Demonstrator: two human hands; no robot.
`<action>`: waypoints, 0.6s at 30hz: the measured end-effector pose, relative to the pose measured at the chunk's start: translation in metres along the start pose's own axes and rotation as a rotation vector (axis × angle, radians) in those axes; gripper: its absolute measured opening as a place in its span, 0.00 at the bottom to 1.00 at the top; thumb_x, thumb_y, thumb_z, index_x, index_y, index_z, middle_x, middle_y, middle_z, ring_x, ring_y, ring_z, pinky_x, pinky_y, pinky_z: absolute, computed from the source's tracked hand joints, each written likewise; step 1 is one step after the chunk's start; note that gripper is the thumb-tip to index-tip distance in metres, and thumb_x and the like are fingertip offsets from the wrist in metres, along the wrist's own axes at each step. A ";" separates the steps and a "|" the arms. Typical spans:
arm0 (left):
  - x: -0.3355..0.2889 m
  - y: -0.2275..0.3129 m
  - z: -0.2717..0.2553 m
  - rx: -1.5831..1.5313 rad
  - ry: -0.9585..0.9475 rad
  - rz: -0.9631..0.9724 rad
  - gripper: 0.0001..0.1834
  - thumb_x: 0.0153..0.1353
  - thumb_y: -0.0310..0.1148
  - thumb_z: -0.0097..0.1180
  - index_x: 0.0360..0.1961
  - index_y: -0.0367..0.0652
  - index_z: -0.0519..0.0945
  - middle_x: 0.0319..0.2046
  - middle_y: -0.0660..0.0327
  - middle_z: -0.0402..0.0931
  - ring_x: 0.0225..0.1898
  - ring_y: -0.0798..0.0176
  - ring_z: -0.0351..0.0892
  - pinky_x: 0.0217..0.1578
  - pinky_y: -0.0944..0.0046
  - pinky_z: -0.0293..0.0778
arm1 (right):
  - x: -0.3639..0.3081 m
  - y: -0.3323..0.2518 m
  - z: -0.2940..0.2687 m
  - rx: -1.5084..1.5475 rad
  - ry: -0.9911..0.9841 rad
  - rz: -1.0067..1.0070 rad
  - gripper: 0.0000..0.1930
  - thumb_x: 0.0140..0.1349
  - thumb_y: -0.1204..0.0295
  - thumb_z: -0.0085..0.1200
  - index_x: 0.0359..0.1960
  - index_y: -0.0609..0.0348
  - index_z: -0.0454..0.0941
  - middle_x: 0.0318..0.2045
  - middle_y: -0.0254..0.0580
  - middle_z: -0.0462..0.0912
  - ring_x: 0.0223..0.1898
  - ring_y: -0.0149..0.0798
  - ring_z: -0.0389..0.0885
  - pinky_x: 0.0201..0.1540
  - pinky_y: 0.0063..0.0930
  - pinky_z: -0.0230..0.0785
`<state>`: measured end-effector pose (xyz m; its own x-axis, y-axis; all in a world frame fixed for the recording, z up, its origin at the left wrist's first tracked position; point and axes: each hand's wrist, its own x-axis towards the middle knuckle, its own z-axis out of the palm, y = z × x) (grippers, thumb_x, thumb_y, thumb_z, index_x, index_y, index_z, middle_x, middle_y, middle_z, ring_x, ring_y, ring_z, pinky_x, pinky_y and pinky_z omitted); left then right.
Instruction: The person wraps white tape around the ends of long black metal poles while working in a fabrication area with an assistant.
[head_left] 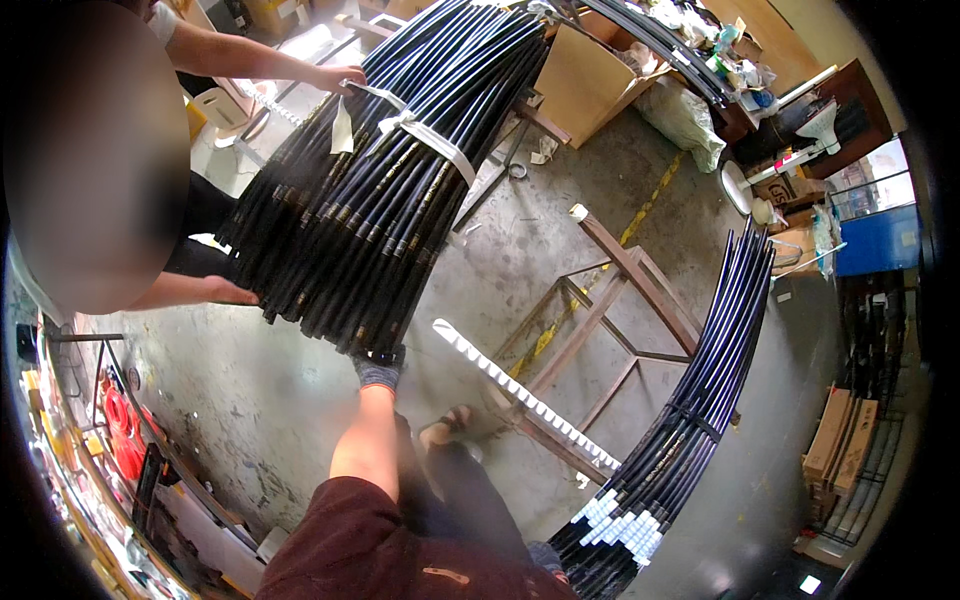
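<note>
A large bundle of long black rods (390, 190) slants across the upper middle, tied with a white strap (430, 137). My left hand (379, 370), in a grey glove, is closed at the bundle's near end, its fingertips partly lost against the dark rod ends. A co-worker on the left holds the strap's loose end with one hand (340, 78); their other hand (232, 291) is at the rods' lower left ends. Only a gloved bit of my right hand (547, 558) shows at the lower edge, beside a second bundle of black rods (690, 420) with white-wrapped ends; its fingers are hidden.
A brown metal frame (600, 310) stands on the concrete floor between the bundles, with a white notched strip (520, 390) along one bar. An open cardboard box (590, 85) and a white sack (683, 120) lie beyond. Shelving with red coils (122, 430) lines the left.
</note>
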<state>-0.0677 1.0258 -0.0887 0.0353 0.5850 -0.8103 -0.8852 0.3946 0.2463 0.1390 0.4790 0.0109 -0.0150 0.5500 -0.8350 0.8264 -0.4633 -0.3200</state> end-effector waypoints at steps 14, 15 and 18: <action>0.008 0.001 -0.001 -0.168 -0.250 0.004 0.22 0.60 0.45 0.45 0.50 0.44 0.77 0.51 0.54 0.76 0.50 0.48 0.75 0.51 0.48 0.73 | -0.017 -0.019 -0.048 -0.012 0.053 0.010 0.13 0.57 0.64 0.44 0.33 0.54 0.81 0.38 0.49 0.81 0.42 0.52 0.79 0.45 0.46 0.70; 0.016 0.002 -0.010 -0.128 -0.274 0.023 0.22 0.60 0.47 0.45 0.48 0.46 0.78 0.50 0.56 0.77 0.50 0.49 0.75 0.50 0.49 0.73 | -0.019 -0.020 -0.051 -0.009 0.088 -0.015 0.13 0.57 0.64 0.43 0.34 0.54 0.81 0.39 0.49 0.81 0.43 0.52 0.79 0.46 0.45 0.70; 0.016 0.002 -0.007 -0.093 -0.254 0.047 0.22 0.60 0.51 0.46 0.46 0.49 0.80 0.49 0.59 0.78 0.47 0.51 0.76 0.46 0.51 0.75 | -0.015 0.009 -0.017 -0.026 0.129 -0.073 0.15 0.58 0.65 0.43 0.40 0.54 0.80 0.44 0.50 0.79 0.47 0.52 0.77 0.51 0.45 0.68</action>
<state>-0.0722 1.0310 -0.1049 0.0979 0.7644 -0.6373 -0.9271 0.3029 0.2209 0.1565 0.4786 0.0283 -0.0046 0.6673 -0.7448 0.8403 -0.4012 -0.3647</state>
